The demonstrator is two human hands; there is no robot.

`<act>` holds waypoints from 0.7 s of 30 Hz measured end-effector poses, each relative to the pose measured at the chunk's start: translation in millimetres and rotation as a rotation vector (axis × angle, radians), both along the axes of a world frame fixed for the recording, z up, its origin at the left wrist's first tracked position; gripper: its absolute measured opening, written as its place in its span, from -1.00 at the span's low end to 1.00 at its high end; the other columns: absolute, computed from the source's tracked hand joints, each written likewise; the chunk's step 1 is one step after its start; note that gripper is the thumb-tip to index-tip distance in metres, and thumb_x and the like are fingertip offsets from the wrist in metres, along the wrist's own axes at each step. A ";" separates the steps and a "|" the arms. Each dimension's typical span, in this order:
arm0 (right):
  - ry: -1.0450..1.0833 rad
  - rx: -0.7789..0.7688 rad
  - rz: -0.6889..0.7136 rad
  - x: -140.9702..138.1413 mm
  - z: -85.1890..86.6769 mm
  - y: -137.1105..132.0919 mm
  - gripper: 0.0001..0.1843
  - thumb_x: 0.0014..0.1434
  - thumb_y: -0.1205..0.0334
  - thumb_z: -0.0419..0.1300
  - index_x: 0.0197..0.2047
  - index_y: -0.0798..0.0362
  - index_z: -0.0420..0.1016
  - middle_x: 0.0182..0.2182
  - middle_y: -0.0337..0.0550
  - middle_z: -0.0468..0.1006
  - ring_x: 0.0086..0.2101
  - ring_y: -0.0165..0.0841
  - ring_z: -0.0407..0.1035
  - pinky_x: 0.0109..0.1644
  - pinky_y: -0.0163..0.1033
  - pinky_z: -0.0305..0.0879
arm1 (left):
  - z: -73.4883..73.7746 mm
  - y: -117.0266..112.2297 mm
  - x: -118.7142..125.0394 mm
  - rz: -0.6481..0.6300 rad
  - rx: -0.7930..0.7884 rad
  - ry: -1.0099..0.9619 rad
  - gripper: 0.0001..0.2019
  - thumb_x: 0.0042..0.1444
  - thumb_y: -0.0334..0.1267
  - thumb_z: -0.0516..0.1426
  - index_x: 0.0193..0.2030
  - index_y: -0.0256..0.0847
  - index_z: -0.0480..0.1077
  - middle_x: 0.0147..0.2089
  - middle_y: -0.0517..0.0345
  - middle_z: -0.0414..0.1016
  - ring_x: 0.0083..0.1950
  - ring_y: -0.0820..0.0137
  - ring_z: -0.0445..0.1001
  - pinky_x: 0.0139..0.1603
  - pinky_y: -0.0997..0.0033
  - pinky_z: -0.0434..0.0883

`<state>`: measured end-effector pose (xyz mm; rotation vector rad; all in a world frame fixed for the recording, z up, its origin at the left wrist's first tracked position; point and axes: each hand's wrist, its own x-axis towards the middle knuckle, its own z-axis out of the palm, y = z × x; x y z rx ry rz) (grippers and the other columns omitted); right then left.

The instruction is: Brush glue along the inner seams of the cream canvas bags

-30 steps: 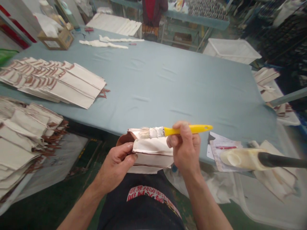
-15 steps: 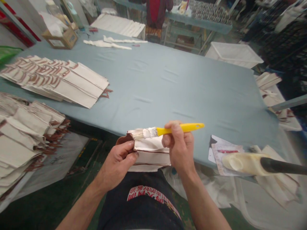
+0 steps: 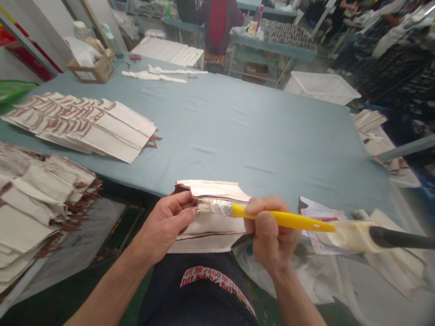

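Observation:
My right hand is closed round the yellow handle of a paintbrush. White stuff coats the brush's ferrule, and its bristles touch the folded off-white piece in front of me. This piece has brown edges and looks like leather or cloth; I cannot tell which. At its left end, my left hand pinches it between thumb and fingers. The piece lies at the table's near edge, partly over my lap.
Overlapping off-white pieces lie on the blue-grey table, with another pile lower left. At right, a cream container with a dark handle stands near papers. A white bin and a person are beyond.
The brush has moved down and right, from the piece's upper flap to a lower fold. My right hand moved with it. My left hand keeps its hold on the left end.

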<state>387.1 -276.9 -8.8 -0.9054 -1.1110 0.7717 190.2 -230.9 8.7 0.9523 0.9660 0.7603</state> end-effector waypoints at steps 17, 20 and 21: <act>-0.164 0.124 -0.344 -26.1 -12.5 1.1 -0.74 0.53 0.03 0.13 -0.11 -0.03 0.54 -0.51 -0.35 0.44 -0.56 -0.46 0.36 -0.47 -0.33 0.31 | 4.7 6.9 -10.6 -0.113 -0.121 -0.179 -0.67 0.11 -0.15 0.43 -0.01 -0.22 0.69 -0.27 0.10 0.69 -0.37 0.44 0.52 -0.27 0.54 0.47; -0.244 0.166 -0.343 -24.4 -14.1 -3.4 -0.78 0.53 0.06 0.13 -0.10 -0.05 0.54 -0.47 -0.33 0.48 -0.51 -0.43 0.39 -0.41 -0.29 0.34 | 8.2 7.5 -7.8 -0.111 -0.171 -0.189 -0.66 0.05 -0.13 0.46 -0.06 -0.25 0.70 -0.29 0.10 0.68 -0.37 0.44 0.51 -0.32 0.57 0.44; -0.277 0.181 -0.309 -23.8 -14.8 -5.0 -0.80 0.52 0.08 0.14 -0.09 -0.06 0.55 -0.46 -0.32 0.50 -0.49 -0.42 0.40 -0.37 -0.28 0.36 | 8.8 7.4 -7.5 -0.116 -0.184 -0.185 -0.65 0.04 -0.13 0.46 -0.07 -0.26 0.70 -0.30 0.10 0.68 -0.37 0.44 0.51 -0.32 0.57 0.45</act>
